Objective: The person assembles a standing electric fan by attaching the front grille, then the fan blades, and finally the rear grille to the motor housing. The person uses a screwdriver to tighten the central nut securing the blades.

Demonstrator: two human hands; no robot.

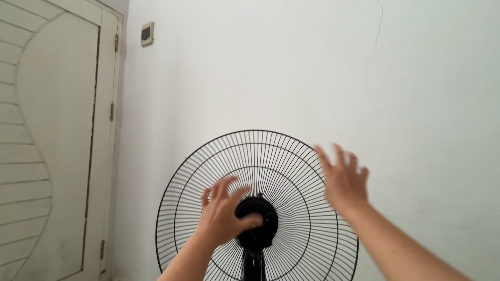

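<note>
Where the big white wall (291,67) fills most of the view, a thin crack (376,36) runs down it near the top right. A pale door (52,145) with a curvy panel stands along the left edge, with small hinges on its right side. High on the wall, just beside the door's top corner, sits a small grey box (147,34), shaped like a rectangle with a dark face.

Low in the middle stands a black round fan cage (291,161) made of thin wires. Its flat round face points at the person, and its dark pole goes straight down out of the bottom edge. The black hub (263,229) sits in the cage's centre.

The right hand (342,179) is open with fingers spread, blurry, in front of the cage's upper right rim, holding nothing. The left hand (224,213) curls loosely over the hub, its thumb touching it; I cannot tell if it grips tight. The two hands are well apart
</note>
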